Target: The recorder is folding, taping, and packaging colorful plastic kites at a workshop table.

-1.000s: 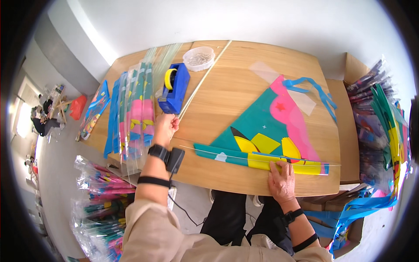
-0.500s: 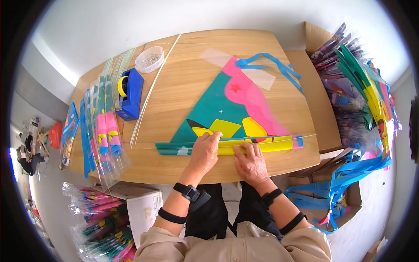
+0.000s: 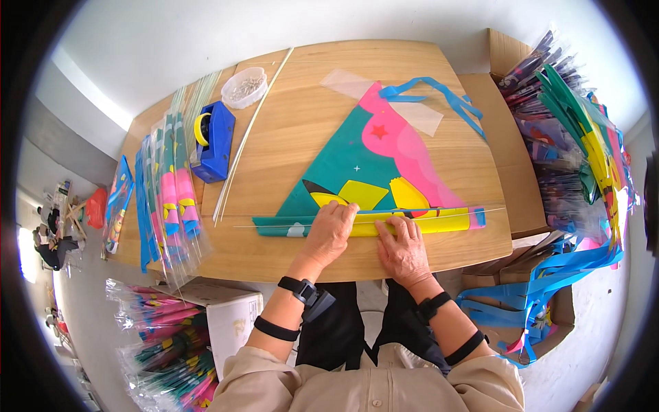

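Teal-pink sheet (image 3: 343,154) flat on table (image 3: 302,103), folded band (image 3: 446,223) along its near edge. Left hand (image 3: 331,232) at band's middle, fingers curled over it; can't tell if pinching. Right hand (image 3: 403,254) just beside, fingers bent on yellow part, grip unclear too. Tape dispenser (image 3: 218,141), tub (image 3: 244,88) off left; blue ribbon (image 3: 453,100) at sheet's tip.
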A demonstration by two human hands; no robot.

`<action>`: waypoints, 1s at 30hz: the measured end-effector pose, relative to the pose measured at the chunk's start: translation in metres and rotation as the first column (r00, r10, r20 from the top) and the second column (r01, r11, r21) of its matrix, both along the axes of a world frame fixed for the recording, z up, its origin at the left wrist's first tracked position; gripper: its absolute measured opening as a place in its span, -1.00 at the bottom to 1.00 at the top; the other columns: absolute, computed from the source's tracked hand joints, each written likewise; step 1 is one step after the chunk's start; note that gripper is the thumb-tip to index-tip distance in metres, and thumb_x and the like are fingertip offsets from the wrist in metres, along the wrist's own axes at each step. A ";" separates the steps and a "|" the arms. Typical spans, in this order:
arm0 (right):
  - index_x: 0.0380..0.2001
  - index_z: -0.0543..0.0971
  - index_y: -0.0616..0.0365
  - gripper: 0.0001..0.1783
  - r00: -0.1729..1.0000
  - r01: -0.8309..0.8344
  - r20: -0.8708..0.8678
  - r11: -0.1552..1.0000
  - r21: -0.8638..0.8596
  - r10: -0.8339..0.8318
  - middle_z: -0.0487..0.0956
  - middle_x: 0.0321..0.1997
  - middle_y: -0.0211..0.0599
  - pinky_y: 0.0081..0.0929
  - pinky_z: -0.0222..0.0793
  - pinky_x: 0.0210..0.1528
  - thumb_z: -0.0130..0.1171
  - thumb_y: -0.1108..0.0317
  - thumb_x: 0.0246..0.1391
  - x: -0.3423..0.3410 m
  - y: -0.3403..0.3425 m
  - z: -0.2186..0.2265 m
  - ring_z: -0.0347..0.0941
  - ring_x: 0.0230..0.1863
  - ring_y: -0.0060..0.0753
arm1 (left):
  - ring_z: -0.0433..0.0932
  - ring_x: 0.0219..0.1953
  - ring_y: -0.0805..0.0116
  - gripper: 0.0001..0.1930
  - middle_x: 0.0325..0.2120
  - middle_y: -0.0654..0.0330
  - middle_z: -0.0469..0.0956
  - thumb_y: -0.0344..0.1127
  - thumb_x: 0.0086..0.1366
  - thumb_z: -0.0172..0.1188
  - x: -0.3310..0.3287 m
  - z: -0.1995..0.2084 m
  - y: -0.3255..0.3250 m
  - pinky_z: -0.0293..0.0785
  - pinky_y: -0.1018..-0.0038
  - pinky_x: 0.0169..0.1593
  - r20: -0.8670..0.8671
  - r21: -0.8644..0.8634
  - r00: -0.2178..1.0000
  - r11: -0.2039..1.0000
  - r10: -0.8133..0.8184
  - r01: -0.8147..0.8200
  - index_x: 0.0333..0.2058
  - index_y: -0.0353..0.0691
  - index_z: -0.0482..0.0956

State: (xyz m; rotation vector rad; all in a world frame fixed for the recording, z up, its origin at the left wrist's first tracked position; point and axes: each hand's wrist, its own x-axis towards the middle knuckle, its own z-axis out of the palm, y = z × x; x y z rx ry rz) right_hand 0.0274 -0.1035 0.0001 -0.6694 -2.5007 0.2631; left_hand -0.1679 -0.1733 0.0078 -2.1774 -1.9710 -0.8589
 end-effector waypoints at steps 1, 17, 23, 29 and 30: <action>-0.01 0.51 0.17 -0.55 1.000 0.001 0.003 1.000 0.001 -0.001 0.38 -0.03 -0.11 -0.10 0.26 0.17 0.17 0.39 -0.04 0.001 0.000 0.001 0.31 0.08 0.01 | 0.44 -0.26 0.05 -0.61 -0.37 0.04 0.53 -0.62 0.03 0.07 -0.002 -0.001 -0.001 0.40 0.24 -0.13 0.000 0.005 1.000 1.000 0.005 -0.005 -0.10 -0.34 0.42; 0.03 0.48 0.16 -0.51 1.000 -0.001 0.029 0.999 -0.044 0.002 0.38 0.00 -0.10 -0.11 0.23 0.19 0.15 0.35 -0.04 0.004 0.001 0.000 0.29 0.11 0.02 | 0.37 -0.50 0.63 -0.91 -0.56 0.33 0.48 -0.48 0.22 0.19 -0.004 0.037 0.011 0.29 0.61 -0.42 0.828 -0.369 0.499 0.919 0.257 0.138 -0.47 -0.30 0.52; 0.05 0.47 0.15 -0.51 0.999 -0.007 0.037 0.999 -0.054 0.009 0.37 0.01 -0.11 -0.12 0.23 0.19 0.15 0.35 -0.02 0.004 0.002 0.000 0.29 0.12 0.01 | 0.35 -0.57 0.61 -0.89 -0.65 0.34 0.44 -0.48 0.19 0.17 -0.001 0.032 0.028 0.27 0.59 -0.49 0.779 -0.499 0.552 0.827 0.298 0.259 -0.53 -0.30 0.51; 0.03 0.46 0.21 -0.51 1.000 -0.007 0.004 0.999 -0.042 0.008 0.37 0.03 -0.11 -0.12 0.24 0.21 0.16 0.36 -0.04 0.005 0.002 0.000 0.29 0.12 -0.01 | 0.43 -0.57 0.43 -0.89 -0.67 0.19 0.47 -0.48 0.15 0.18 0.006 0.021 0.045 0.35 0.43 -0.45 0.496 -0.522 0.855 0.839 0.151 0.154 -0.54 -0.35 0.50; 0.03 0.46 0.23 -0.51 1.000 -0.007 -0.004 0.999 -0.040 0.007 0.38 0.02 -0.11 -0.13 0.24 0.20 0.16 0.36 -0.04 0.005 0.002 -0.001 0.30 0.13 -0.01 | 0.44 -0.56 0.39 -0.88 -0.66 0.14 0.48 -0.48 0.15 0.18 0.008 0.023 0.047 0.36 0.40 -0.44 0.436 -0.528 0.890 0.838 0.131 0.135 -0.54 -0.35 0.50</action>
